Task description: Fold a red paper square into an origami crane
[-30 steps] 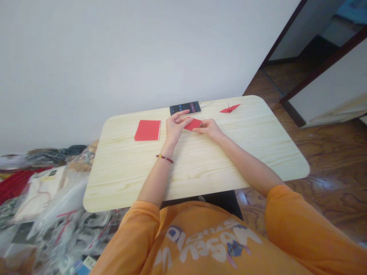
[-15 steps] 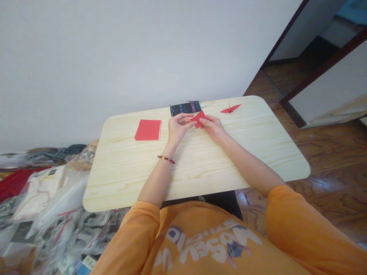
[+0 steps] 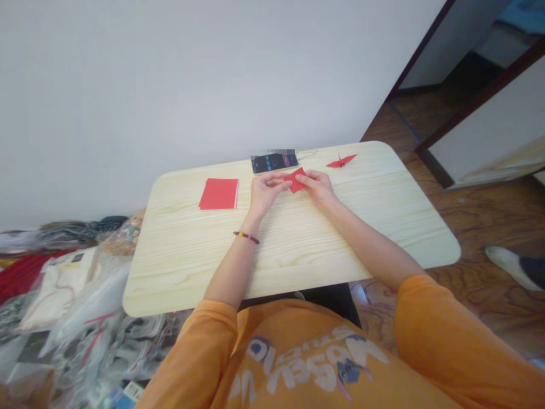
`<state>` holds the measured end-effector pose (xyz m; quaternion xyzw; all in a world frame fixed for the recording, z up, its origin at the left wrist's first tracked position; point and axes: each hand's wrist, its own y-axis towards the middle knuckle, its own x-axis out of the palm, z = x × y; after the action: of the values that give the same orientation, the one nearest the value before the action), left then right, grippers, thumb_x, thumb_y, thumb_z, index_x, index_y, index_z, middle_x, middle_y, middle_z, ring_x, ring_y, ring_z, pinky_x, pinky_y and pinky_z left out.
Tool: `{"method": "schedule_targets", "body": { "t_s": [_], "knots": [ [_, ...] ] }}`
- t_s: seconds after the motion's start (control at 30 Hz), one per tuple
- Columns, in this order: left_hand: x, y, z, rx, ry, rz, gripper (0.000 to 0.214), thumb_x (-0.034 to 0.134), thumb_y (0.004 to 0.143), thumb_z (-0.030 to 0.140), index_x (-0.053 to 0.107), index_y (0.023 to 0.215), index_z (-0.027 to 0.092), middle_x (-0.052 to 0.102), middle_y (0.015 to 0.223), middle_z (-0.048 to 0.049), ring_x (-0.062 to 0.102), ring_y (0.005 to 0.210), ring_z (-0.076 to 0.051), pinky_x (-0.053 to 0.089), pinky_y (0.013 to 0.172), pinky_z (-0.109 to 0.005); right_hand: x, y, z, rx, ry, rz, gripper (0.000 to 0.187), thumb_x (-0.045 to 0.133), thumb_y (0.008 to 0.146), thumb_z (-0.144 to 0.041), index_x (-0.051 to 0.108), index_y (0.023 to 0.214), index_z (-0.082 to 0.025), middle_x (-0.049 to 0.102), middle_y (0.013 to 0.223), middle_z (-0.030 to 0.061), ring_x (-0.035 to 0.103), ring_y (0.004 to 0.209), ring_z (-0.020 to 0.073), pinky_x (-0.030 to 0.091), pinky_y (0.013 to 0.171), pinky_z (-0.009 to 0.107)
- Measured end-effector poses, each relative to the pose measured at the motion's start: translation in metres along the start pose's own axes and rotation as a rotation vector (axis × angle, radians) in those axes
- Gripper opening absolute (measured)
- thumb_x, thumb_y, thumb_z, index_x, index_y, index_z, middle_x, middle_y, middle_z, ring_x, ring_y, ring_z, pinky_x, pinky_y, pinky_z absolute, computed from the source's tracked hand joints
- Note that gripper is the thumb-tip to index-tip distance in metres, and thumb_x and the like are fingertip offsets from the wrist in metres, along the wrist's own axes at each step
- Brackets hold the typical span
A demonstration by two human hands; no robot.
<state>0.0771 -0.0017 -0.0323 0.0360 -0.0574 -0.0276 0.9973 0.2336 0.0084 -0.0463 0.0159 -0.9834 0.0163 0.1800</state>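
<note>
Two hands grasp one folded red paper [image 3: 294, 180], angular and pointed, near the far edge of the tabletop [image 3: 383, 238]. Left hand [image 3: 266, 192]: fingertips pinch its left end. Right hand [image 3: 317, 189]: thumb and forefinger pinch its right. Versus earlier: paper more diamond-shaped; socked foot [image 3: 508, 266] newly on floor, right.

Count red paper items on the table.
3: a red paper stack at left, a folded piece pinched between the left hand and right hand, an origami crane at right. Stack may hide more sheets.
</note>
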Motion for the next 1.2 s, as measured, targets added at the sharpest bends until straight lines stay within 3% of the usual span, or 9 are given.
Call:
{"method": "schedule_targets", "body": {
  "t_s": [0.3,0.57,0.87,1.03,1.2],
  "knots": [
    [0.003,-0.002,-0.001,-0.002,0.051,-0.017,0.046,0.082,0.060,0.027,0.068,0.102,0.015,0.072,0.070,-0.0020,0.068,0.065,-0.014,0.054,0.068,-0.026,-0.001,0.000,-0.001,-0.093,-0.085,0.005,0.032,0.087,0.051,-0.041,0.065,0.058,-0.018,0.066,0.060,-0.0014,0.057,0.058,0.0111,0.046,0.062,0.025],
    [0.010,-0.006,-0.005,-0.055,0.039,-0.053,0.048,0.083,0.058,0.026,0.065,0.101,0.015,0.072,0.071,-0.0027,0.069,0.066,-0.017,0.056,0.065,-0.029,0.000,0.000,0.003,-0.066,-0.102,0.011,0.031,0.084,0.054,-0.039,0.062,0.055,-0.018,0.064,0.058,-0.0012,0.056,0.057,0.0116,0.045,0.060,0.026],
    [0.003,-0.006,-0.003,-0.106,0.016,-0.188,0.055,0.083,0.058,0.028,0.059,0.105,0.016,0.070,0.069,-0.0008,0.067,0.064,-0.015,0.055,0.066,-0.028,-0.002,0.001,0.002,-0.059,-0.048,0.047,0.020,0.081,0.056,-0.030,0.065,0.057,-0.018,0.065,0.061,-0.0022,0.055,0.061,0.0099,0.043,0.063,0.024],
    [-0.004,-0.006,0.001,-0.142,0.085,-0.238,0.054,0.081,0.060,0.025,0.059,0.108,0.016,0.069,0.068,0.0002,0.066,0.063,-0.014,0.054,0.065,-0.026,0.000,-0.001,0.001,-0.008,-0.020,0.032,0.023,0.079,0.055,-0.031,0.060,0.054,-0.018,0.061,0.056,-0.0033,0.051,0.056,0.0088,0.041,0.057,0.023],
    [-0.015,0.001,0.000,-0.105,0.091,-0.175,0.048,0.079,0.061,0.027,0.060,0.104,0.016,0.071,0.074,-0.0013,0.067,0.068,-0.014,0.054,0.070,-0.028,0.000,0.001,-0.001,0.048,-0.045,0.014,0.026,0.079,0.053,-0.034,0.057,0.054,-0.018,0.056,0.052,-0.0043,0.047,0.049,0.0072,0.038,0.049,0.022]
  ]
}}
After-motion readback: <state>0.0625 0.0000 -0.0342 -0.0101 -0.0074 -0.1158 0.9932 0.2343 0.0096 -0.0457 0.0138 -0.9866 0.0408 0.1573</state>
